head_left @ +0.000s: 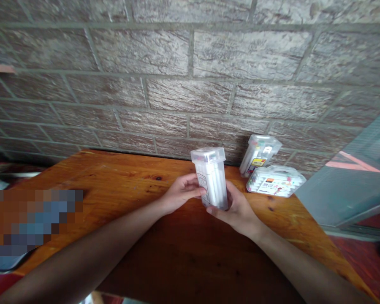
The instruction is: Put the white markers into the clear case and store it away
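Both my hands hold a clear plastic marker case (210,175) upright above the wooden table (114,181). My left hand (180,193) grips its left side, thumb across the front near a printed label. Under its base and right side sits my right hand (236,209), fingers curled round the case. White marker barrels show through the case, and its lid is on.
Two more clear marker cases are at the table's back right by the brick wall: one (259,154) leaning upright, one (275,180) lying flat. A glass panel (354,181) stands to the right. A blurred patch covers the table's left side.
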